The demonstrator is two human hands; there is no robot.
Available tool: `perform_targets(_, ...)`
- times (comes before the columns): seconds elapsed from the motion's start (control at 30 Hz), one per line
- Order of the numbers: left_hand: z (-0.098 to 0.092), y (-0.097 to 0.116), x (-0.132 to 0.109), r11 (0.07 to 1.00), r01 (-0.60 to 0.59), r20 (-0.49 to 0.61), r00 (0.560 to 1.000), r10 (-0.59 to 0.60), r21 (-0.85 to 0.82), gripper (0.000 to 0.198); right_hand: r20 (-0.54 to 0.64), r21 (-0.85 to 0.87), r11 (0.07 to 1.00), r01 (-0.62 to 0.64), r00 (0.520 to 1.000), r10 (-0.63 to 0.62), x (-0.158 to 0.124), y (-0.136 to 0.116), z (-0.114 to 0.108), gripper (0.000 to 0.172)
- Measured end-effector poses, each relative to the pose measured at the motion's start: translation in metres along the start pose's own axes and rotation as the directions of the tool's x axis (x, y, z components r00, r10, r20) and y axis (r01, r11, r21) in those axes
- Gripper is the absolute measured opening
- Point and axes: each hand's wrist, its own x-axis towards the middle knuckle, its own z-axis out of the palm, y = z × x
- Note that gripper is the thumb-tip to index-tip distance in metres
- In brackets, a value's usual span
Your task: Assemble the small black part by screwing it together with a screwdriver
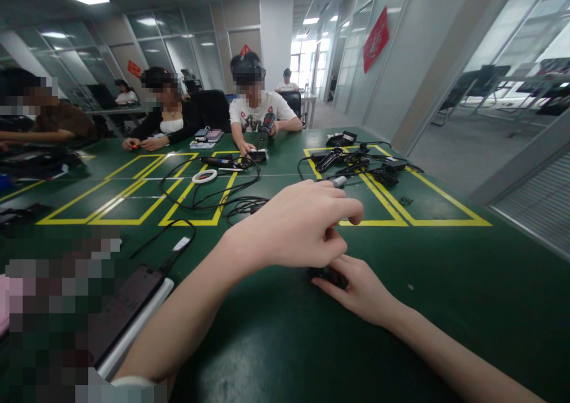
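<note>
My left hand (pixel 296 222) reaches across the middle of the view, its fingers curled closed above my right hand. A short grey rounded end (pixel 339 181) shows just past its knuckles, and a small dark and reddish bit shows between the fingers; what the hand grips is mostly hidden. Lower down, my right hand (pixel 360 287) is closed on a small black part (pixel 316 274) at the tabletop, with thumb and fingers around it. My left hand covers much of that part from above.
Black cables and tools (pixel 351 159) lie beyond my hands, with a white ring (pixel 205 176) to their left. A phone (pixel 127 308) on a white slab is near my left forearm. Across the green table (pixel 445 284), a person holds a power drill (pixel 267 125); other people sit farther left.
</note>
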Motion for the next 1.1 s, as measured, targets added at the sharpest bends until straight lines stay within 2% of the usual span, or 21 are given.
perform_targets(0.2, 0.0023, -0.0011, -0.0011, 0.999, 0.035, -0.011, 0.999, -0.035, 0.002, 0.034, 0.022, 0.013, 1.000, -0.012, 1.000, 0.012, 0.0008, 0.0006, -0.0011, 0.017)
perform_targets(0.43, 0.0010, -0.0008, -0.0008, 1.000, 0.006, -0.020, 1.000, -0.006, 0.005, 0.025, 0.003, 0.011, 1.000, -0.011, 1.000, 0.011, 0.0004, -0.0006, -0.0005, 0.004)
perform_targets(0.7, 0.0031, -0.0032, -0.0013, 1.000, 0.021, -0.020, 1.000, -0.021, -0.003, 0.027, 0.022, 0.026, 0.999, -0.024, 0.999, 0.023, -0.0001, 0.0012, -0.0007, 0.015)
perform_targets(0.93, 0.0004, -0.0003, -0.0012, 0.999, 0.032, -0.005, 0.999, -0.032, -0.003, 0.025, 0.006, 0.024, 1.000, -0.014, 1.000, 0.014, -0.0001, 0.0014, 0.0010, 0.007)
perform_targets(1.1, 0.0003, -0.0009, -0.0015, 1.000, 0.016, 0.005, 1.000, -0.016, -0.009, 0.029, 0.041, 0.032, 0.998, -0.049, 0.998, 0.048, 0.0005, -0.0002, -0.0012, 0.012)
